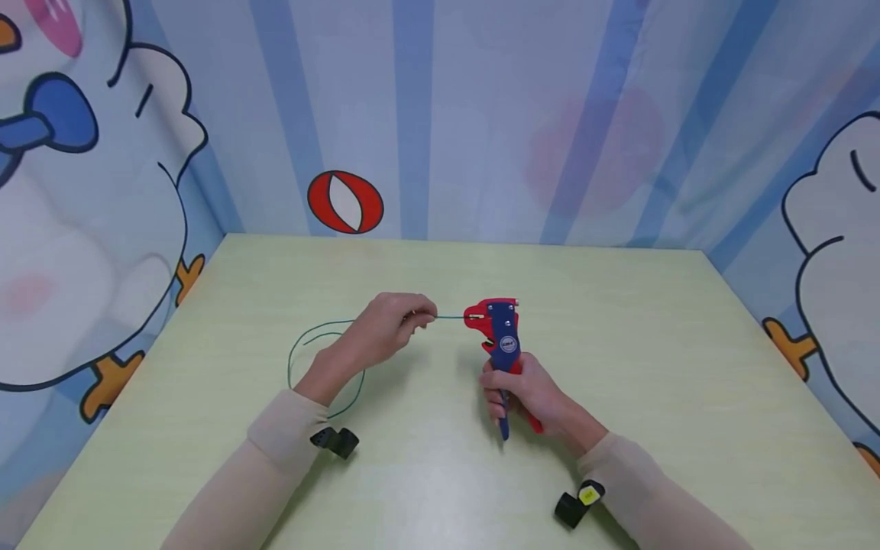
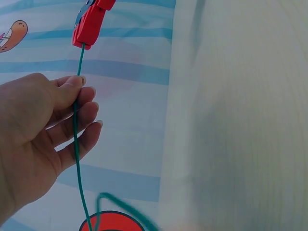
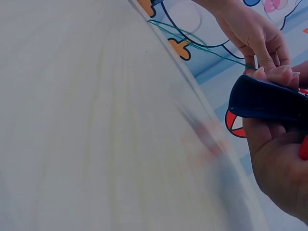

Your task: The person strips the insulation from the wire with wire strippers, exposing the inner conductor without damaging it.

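Between thumb and forefinger my left hand (image 1: 388, 325) pinches a thin green wire (image 1: 450, 317). From there the wire runs straight into the red nose of a wire stripper (image 1: 505, 328) with a blue and red body. My right hand (image 1: 519, 389) grips the stripper's handles, holding it upright above the table. In the left wrist view, the wire (image 2: 78, 154) passes along the left palm and enters the red head (image 2: 87, 31). The rest of it loops loosely behind the left wrist. In the right wrist view, a blue handle (image 3: 267, 101) lies across the right hand's fingers; the stripper's head is out of sight there.
A pale yellow-green table (image 1: 619, 344) lies beneath both hands. Behind it hangs a blue striped cloth (image 1: 467, 122) with cartoon figures, reaching round both sides. Each wrist carries a small black camera, the left one (image 1: 334, 441) near the loose wire.
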Available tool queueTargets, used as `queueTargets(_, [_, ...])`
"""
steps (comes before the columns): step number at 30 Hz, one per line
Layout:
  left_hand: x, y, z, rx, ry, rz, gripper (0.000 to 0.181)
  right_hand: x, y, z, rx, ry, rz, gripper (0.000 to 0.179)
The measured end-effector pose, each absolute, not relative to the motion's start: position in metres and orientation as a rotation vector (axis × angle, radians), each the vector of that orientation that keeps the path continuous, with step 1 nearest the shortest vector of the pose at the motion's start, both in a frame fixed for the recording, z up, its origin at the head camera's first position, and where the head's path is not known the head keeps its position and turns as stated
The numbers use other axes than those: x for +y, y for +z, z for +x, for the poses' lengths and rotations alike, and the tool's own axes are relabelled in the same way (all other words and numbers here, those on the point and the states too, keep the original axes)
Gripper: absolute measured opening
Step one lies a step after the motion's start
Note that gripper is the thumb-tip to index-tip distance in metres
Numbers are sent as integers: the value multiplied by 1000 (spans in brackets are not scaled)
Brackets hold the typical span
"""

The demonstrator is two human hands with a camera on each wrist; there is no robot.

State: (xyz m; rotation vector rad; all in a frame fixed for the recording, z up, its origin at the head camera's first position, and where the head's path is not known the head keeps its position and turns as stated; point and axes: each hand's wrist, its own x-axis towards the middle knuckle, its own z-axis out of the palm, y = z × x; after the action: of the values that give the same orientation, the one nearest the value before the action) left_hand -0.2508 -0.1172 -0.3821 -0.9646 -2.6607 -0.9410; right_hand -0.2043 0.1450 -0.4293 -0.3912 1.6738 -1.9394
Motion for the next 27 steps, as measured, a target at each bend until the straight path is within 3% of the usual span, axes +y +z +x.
queueTargets(16, [-117, -379, -249, -2634, -857, -997, 12, 148, -430, -205, 1635, -1947, -542, 6])
queueTargets(27, [-116, -380, -249, -2663, -866, -980, 13, 141, -429, -199, 1574, -2010, -410, 15])
